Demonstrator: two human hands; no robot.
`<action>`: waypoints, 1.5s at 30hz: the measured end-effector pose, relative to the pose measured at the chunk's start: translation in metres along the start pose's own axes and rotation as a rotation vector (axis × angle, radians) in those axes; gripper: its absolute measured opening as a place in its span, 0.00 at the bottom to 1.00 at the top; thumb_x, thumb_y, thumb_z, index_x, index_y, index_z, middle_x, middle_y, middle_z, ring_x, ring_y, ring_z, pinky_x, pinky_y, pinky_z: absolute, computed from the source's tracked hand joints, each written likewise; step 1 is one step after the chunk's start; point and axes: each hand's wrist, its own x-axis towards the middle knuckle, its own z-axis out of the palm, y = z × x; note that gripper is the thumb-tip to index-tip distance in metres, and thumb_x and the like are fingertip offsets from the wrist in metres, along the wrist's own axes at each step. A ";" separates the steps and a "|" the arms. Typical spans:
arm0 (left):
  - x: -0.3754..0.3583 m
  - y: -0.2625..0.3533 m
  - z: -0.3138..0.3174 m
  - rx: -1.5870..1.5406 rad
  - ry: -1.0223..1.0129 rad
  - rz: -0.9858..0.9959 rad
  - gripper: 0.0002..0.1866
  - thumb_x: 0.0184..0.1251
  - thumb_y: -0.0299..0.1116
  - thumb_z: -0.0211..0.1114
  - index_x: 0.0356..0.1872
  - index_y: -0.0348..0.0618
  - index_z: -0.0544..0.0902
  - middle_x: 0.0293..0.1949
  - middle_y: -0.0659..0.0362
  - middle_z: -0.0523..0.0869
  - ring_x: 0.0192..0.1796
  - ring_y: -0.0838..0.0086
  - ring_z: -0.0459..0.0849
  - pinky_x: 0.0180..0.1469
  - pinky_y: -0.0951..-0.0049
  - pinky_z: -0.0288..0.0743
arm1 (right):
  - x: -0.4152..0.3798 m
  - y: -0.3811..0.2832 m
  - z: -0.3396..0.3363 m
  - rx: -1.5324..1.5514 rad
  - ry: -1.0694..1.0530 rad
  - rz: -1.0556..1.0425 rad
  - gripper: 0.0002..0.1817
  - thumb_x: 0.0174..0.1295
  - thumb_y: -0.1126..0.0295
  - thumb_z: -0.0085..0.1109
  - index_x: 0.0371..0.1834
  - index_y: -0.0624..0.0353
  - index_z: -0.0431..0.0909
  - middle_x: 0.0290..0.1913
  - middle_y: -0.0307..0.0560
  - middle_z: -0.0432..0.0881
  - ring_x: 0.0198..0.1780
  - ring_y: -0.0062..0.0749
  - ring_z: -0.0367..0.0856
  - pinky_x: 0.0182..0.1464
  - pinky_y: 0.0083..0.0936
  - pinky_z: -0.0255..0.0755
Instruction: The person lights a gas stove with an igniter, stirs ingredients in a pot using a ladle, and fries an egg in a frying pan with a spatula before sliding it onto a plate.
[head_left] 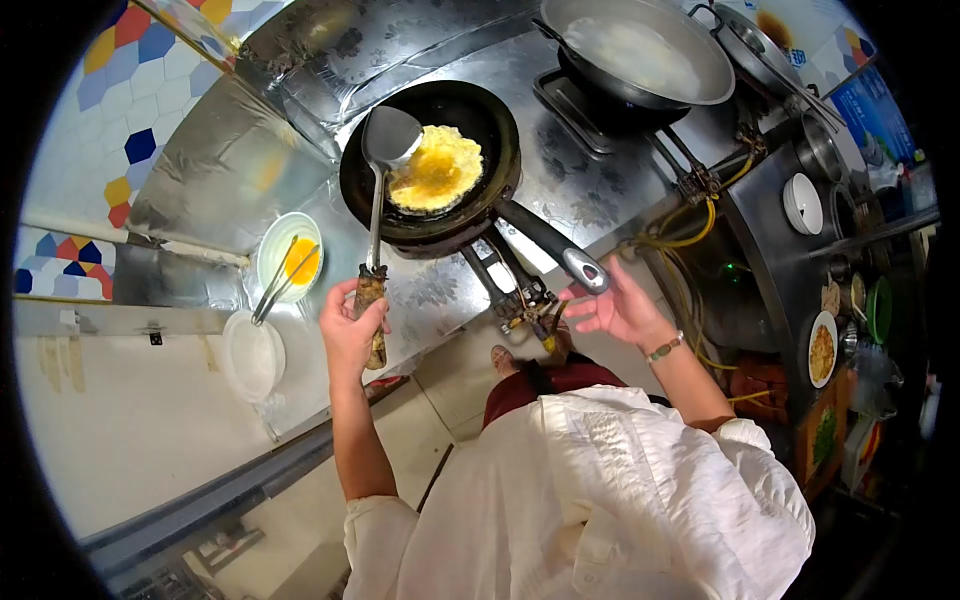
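My left hand [350,325] has its grip closed around the ladle [385,150], over the egg [436,170] in the pan [430,160], frame center-top. Right hand [615,310] is spread open just below the pan handle [555,245]. Foil-lined counter [230,170], tiled wall upper left.

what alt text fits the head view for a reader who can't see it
A person's left hand grips a metal ladle over a frying egg in a black pan; the open right hand hovers by the pan handle. A bowl of beaten egg sits left.

left hand [350,330] grips ladle [385,150] over omelette [436,170].
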 end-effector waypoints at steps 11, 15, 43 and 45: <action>-0.017 -0.002 0.029 0.002 0.098 -0.028 0.17 0.53 0.18 0.62 0.44 0.32 0.68 0.30 0.52 0.80 0.24 0.76 0.77 0.22 0.78 0.73 | -0.006 -0.021 -0.017 -0.016 -0.014 0.002 0.34 0.67 0.43 0.28 0.59 0.62 0.64 0.50 0.53 0.76 0.43 0.46 0.81 0.41 0.38 0.78; -0.026 0.006 0.044 -0.207 0.137 -0.208 0.13 0.55 0.23 0.60 0.42 0.34 0.70 0.28 0.52 0.80 0.22 0.72 0.79 0.19 0.78 0.73 | 0.001 -0.033 -0.034 -0.036 -0.074 0.045 0.33 0.67 0.43 0.28 0.57 0.60 0.66 0.45 0.49 0.79 0.42 0.46 0.81 0.42 0.41 0.77; -0.034 -0.032 0.077 -0.379 0.296 -0.064 0.18 0.57 0.37 0.60 0.44 0.35 0.72 0.30 0.50 0.79 0.21 0.74 0.78 0.14 0.80 0.67 | -0.111 -0.031 -0.081 -0.035 0.256 -0.092 0.35 0.66 0.44 0.35 0.62 0.67 0.53 0.46 0.60 0.74 0.45 0.44 0.77 0.46 0.41 0.74; 0.029 -0.055 -0.008 -0.296 0.224 -0.968 0.16 0.60 0.47 0.56 0.35 0.44 0.71 0.18 0.59 0.71 0.15 0.74 0.64 0.13 0.68 0.57 | -0.149 -0.017 -0.092 0.036 0.377 -0.170 0.34 0.67 0.45 0.35 0.61 0.66 0.54 0.45 0.59 0.74 0.44 0.42 0.77 0.46 0.41 0.74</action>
